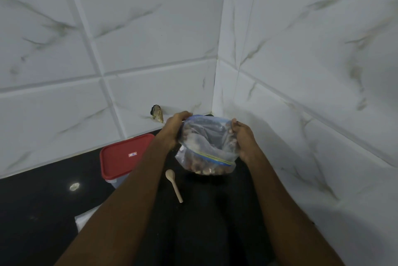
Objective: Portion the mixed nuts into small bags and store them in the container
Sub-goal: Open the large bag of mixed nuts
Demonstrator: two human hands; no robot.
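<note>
A clear zip bag of mixed nuts point(204, 158) with a blue and yellow seal strip hangs above the black counter, near the tiled corner. My left hand point(174, 127) grips its left side and my right hand point(243, 136) grips its right side. The nuts sag toward the bag's lower end. A small wooden spoon point(174, 185) lies on the counter just below the bag. To the left stands a clear container with a red lid point(122, 156), closed, partly hidden by my left forearm.
White marble-patterned tile walls meet in a corner behind the bag. A chipped hole point(157, 113) marks the left wall near the counter. Something white point(83, 219) lies on the black counter point(43, 212) by my left forearm, mostly hidden.
</note>
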